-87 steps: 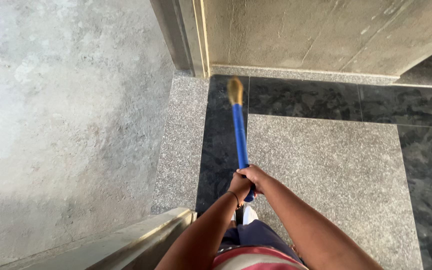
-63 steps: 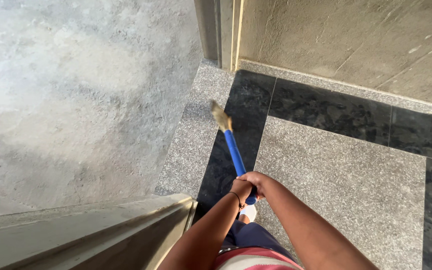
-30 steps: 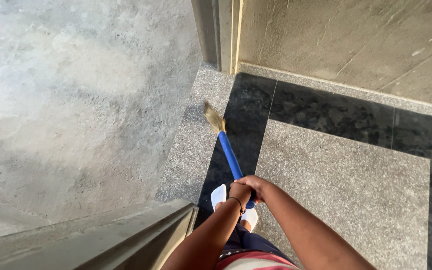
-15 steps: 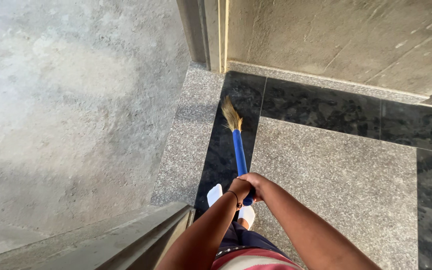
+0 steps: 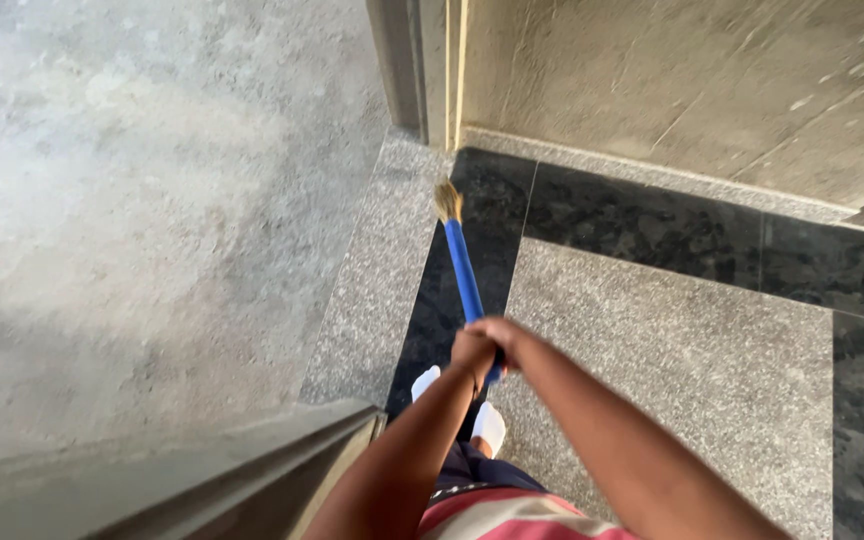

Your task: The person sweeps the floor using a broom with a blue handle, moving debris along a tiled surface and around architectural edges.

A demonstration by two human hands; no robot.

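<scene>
Both my hands grip the near end of a broom with a blue handle [image 5: 463, 272]. My left hand [image 5: 471, 351] and my right hand [image 5: 505, 334] close over it together, just in front of my body. The broom's straw-coloured bristles [image 5: 447, 200] rest on the floor ahead, at the edge between a black granite strip [image 5: 492, 200] and a grey speckled strip [image 5: 377, 290]. My white-clad feet [image 5: 489, 426] show below my hands.
Grey granite slab [image 5: 672, 360] with black borders spreads to the right. Rough concrete surface [image 5: 132, 220] lies left. A beige wall [image 5: 672, 80] and a door-frame post [image 5: 417, 60] stand ahead. A sloped ledge [image 5: 242, 465] sits at lower left.
The broom's bristles swung left onto the grey strip, then back right and farther from me onto the black strip. Both hands kept their grip on the handle.
</scene>
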